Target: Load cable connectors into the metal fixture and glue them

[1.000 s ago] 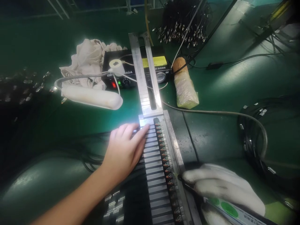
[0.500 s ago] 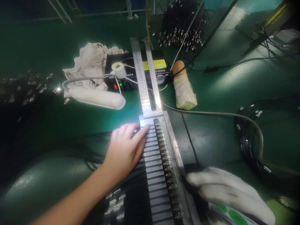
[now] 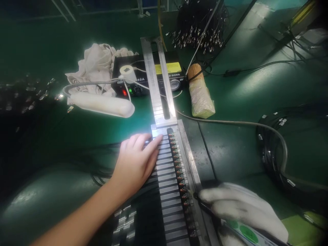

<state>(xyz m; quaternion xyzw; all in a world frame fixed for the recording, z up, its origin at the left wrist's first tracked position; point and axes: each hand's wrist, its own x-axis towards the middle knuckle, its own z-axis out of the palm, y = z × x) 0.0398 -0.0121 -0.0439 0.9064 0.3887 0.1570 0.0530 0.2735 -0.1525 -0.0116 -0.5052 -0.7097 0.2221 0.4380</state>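
My bare left hand [image 3: 138, 155] is at the upper end of a long slotted metal fixture [image 3: 166, 172]. Its thumb presses on the top face and its fingers curl at the left edge, their tips partly hidden. Black cables lie across the fixture's slots, and small metal connectors [image 3: 176, 151] stand in a row along its right side. My right hand [image 3: 241, 208], in a whitish glove, is closed round a dispensing syringe [image 3: 246, 232] with green dots on its label. The thin needle points at the lower connectors; whether it touches one I cannot tell.
A black control box [image 3: 139, 90] stands behind the fixture, a white lamp [image 3: 102, 104] and a crumpled cloth [image 3: 96, 61] at its left. Right of it lies a plastic-wrapped block [image 3: 201, 99]. Cable bundles [image 3: 202, 30] sit at the back, left and right, and a hose [image 3: 230, 121] crosses the table.
My gloved right hand and the syringe have shifted slightly left along the connector row. My left hand keeps its place on the fixture, and the whole view has moved a little.
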